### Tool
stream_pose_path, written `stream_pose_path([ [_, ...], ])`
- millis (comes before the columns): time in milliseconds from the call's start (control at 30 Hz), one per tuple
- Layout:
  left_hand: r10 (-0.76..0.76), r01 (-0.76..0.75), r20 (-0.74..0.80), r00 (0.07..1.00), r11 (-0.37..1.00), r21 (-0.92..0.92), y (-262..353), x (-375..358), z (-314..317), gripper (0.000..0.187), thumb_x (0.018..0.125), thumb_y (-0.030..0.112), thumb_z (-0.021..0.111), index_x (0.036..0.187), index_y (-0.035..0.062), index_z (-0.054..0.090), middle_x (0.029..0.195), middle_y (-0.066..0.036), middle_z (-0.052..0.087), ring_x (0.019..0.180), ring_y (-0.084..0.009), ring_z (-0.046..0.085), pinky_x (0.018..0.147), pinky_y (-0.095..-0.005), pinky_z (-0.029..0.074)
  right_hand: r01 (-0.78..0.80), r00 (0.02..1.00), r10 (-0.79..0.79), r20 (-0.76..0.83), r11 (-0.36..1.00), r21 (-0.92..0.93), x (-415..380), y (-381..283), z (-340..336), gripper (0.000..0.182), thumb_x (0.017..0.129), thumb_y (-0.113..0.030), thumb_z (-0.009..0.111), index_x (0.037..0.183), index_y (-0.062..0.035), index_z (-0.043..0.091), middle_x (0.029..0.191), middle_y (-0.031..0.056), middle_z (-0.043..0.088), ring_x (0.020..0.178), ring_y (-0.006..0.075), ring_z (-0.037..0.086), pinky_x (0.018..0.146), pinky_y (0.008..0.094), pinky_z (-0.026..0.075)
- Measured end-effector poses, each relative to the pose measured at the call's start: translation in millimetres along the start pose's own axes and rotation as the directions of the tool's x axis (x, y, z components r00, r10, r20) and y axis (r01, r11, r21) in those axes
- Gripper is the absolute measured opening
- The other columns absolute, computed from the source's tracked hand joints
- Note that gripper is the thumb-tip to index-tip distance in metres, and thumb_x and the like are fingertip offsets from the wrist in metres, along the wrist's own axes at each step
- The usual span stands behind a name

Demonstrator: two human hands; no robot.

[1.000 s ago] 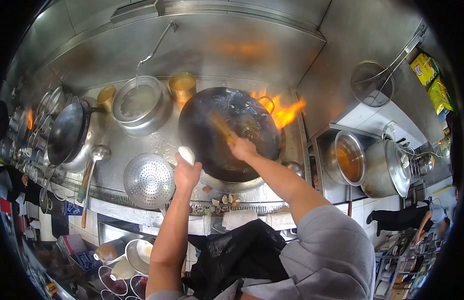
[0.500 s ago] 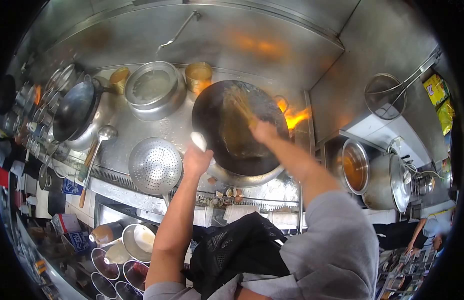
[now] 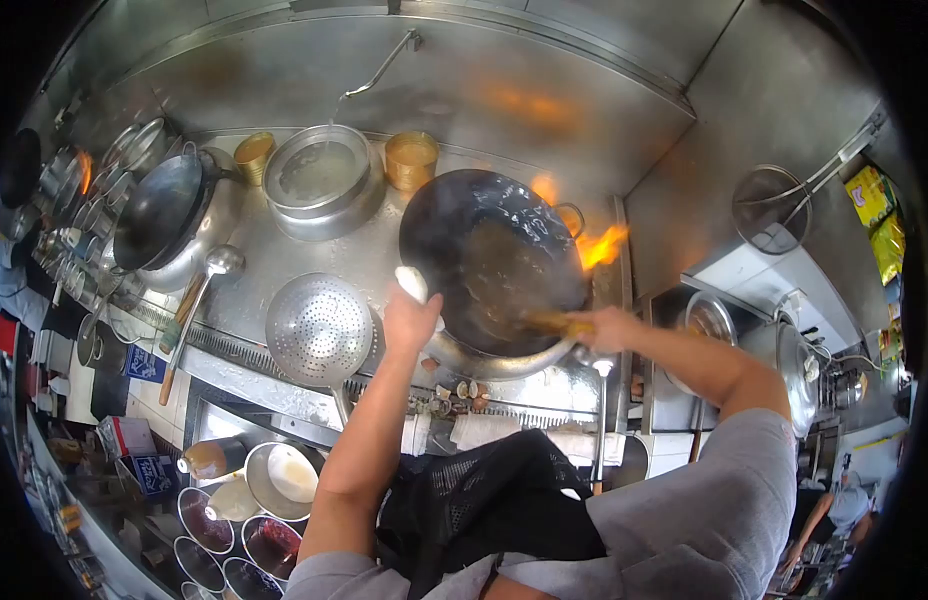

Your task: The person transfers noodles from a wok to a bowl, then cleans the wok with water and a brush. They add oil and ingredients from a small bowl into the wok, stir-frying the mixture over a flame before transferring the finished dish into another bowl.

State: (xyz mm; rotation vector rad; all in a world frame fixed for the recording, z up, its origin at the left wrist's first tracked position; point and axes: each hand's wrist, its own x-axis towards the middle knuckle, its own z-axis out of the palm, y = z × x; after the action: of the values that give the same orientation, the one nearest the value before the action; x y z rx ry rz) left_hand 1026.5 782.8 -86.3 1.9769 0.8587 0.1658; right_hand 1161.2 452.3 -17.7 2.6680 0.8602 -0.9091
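A large dark wok (image 3: 454, 215) sits on the burner, with murky liquid (image 3: 504, 265) in its bottom. Closed around a white cloth (image 3: 411, 284) at the wok's left rim is my left hand (image 3: 412, 318). My right hand (image 3: 606, 330) grips a bamboo brush (image 3: 552, 323) at the lower right rim; the brush's bristles are blurred low inside the wok. Orange flame (image 3: 602, 247) rises beside the wok's right handle. Left of my left hand lies a perforated strainer (image 3: 319, 328).
A water-filled pot (image 3: 319, 175) stands behind the strainer, under a tap (image 3: 382, 68). Another wok (image 3: 159, 212) and a ladle (image 3: 222, 262) are at the left. Sauce containers (image 3: 206, 520) stand lower left. A steel pot (image 3: 792, 375) and a co-worker (image 3: 842, 505) are at the right.
My right hand has moved down and right, bringing the brush from the wok's upper middle to its lower right. The view has shifted slightly. My left hand stays at the left rim.
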Motion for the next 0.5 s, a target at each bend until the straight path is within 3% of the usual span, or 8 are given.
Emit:
stream_pose_path([
  [33, -0.038, 0.038, -0.002, 0.999, 0.997, 0.07, 2.9, 4.3, 0.6, 0.068, 0.077, 0.028, 0.072, 0.129, -0.0032, 0.04, 0.11, -0.031, 0.065, 0.106, -0.0457, 0.062, 0.093, -0.0475, 0.048, -0.054, 0.997, 0.047, -0.069, 0.994, -0.098, 30.2, 17.3, -5.9, 0.055, 0.095, -0.045, 0.054, 0.147, -0.0335, 0.043, 0.121, 0.0188, 0.065, 0.112, 0.036, 0.063, 0.097, 0.047, 0.049],
  [100, -0.013, 0.015, -0.028, 1.0, 0.996, 0.086, -3.3, 9.0, 4.0, 0.065, 0.076, 0.024, 0.07, 0.128, -0.0032, 0.041, 0.107, -0.031, 0.065, 0.103, -0.0467, 0.063, 0.093, -0.0489, 0.049, -0.235, 0.957, 0.23, -0.175, 0.972, -0.011, 118.1, 24.4, -25.3, 0.053, 0.094, -0.046, 0.054, 0.145, -0.0343, 0.045, 0.119, 0.0176, 0.066, 0.111, 0.036, 0.064, 0.093, 0.0489, 0.05],
  [167, -0.022, 0.022, -0.005, 1.0, 0.988, 0.153, 1.5, 13.9, 1.8, 0.068, 0.076, 0.025, 0.07, 0.13, -0.0035, 0.041, 0.107, -0.032, 0.065, 0.104, -0.0459, 0.063, 0.094, -0.0482, 0.049, -0.147, 0.89, 0.201, -0.409, 0.976, 0.159, 180.9, -9.0, -24.6, 0.052, 0.095, -0.048, 0.051, 0.145, -0.0349, 0.044, 0.107, 0.0173, 0.07, 0.099, 0.0371, 0.068, 0.086, 0.0492, 0.054],
  [233, -0.008, 0.008, 0.0, 1.0, 0.99, 0.138, 1.1, 8.4, -2.8, 0.069, 0.076, 0.025, 0.07, 0.131, -0.0036, 0.04, 0.107, -0.032, 0.065, 0.104, -0.0458, 0.063, 0.094, -0.0481, 0.049, -0.094, 0.812, 0.323, -0.485, 0.894, 0.439, 187.1, -69.5, 16.9, 0.051, 0.095, -0.046, 0.051, 0.144, -0.0327, 0.046, 0.106, 0.0175, 0.071, 0.098, 0.0373, 0.068, 0.086, 0.0496, 0.053],
  [300, 0.024, -0.022, -0.017, 1.0, 0.993, 0.119, -4.5, 7.4, -0.1, 0.072, 0.076, 0.025, 0.069, 0.134, -0.0037, 0.039, 0.107, -0.031, 0.066, 0.105, -0.0461, 0.063, 0.094, -0.0479, 0.049, -0.002, 0.8, 0.28, -0.53, 0.885, 0.465, 183.3, -100.5, 48.9, 0.053, 0.095, -0.045, 0.051, 0.146, -0.0332, 0.043, 0.106, 0.0174, 0.071, 0.098, 0.0371, 0.068, 0.086, 0.0493, 0.053],
  [333, 0.021, -0.017, -0.03, 0.999, 0.992, 0.126, -5.5, 7.1, 1.2, 0.071, 0.076, 0.025, 0.069, 0.134, -0.0035, 0.039, 0.107, -0.031, 0.066, 0.105, -0.0464, 0.063, 0.094, -0.0483, 0.049, -0.013, 0.798, 0.295, -0.526, 0.88, 0.475, 167.6, -98.7, 48.6, 0.053, 0.095, -0.045, 0.051, 0.146, -0.0332, 0.043, 0.106, 0.0174, 0.071, 0.098, 0.0371, 0.068, 0.086, 0.0493, 0.053],
  [400, 0.022, -0.017, -0.043, 0.999, 0.993, 0.119, -1.7, 3.2, 2.1, 0.068, 0.076, 0.025, 0.068, 0.131, -0.0034, 0.04, 0.106, -0.031, 0.066, 0.104, -0.047, 0.063, 0.093, -0.0492, 0.049, 0.089, 0.951, 0.046, -0.306, 0.907, 0.411, 123.8, -88.3, 45.2, 0.055, 0.095, -0.045, 0.053, 0.148, -0.0383, 0.038, 0.119, 0.0171, 0.067, 0.108, 0.0385, 0.064, 0.092, 0.0503, 0.051],
  [500, 0.032, -0.028, -0.046, 0.998, 0.995, 0.1, 4.6, 0.7, 3.1, 0.064, 0.076, 0.024, 0.067, 0.126, -0.0047, 0.041, 0.104, -0.032, 0.066, 0.102, -0.0483, 0.063, 0.092, -0.0503, 0.048, 0.083, 0.979, -0.072, -0.193, 0.995, 0.048, 46.6, -39.8, 29.3, 0.054, 0.095, -0.044, 0.051, 0.147, -0.0343, 0.041, 0.102, 0.0166, 0.071, 0.094, 0.0368, 0.068, 0.085, 0.0498, 0.053],
])
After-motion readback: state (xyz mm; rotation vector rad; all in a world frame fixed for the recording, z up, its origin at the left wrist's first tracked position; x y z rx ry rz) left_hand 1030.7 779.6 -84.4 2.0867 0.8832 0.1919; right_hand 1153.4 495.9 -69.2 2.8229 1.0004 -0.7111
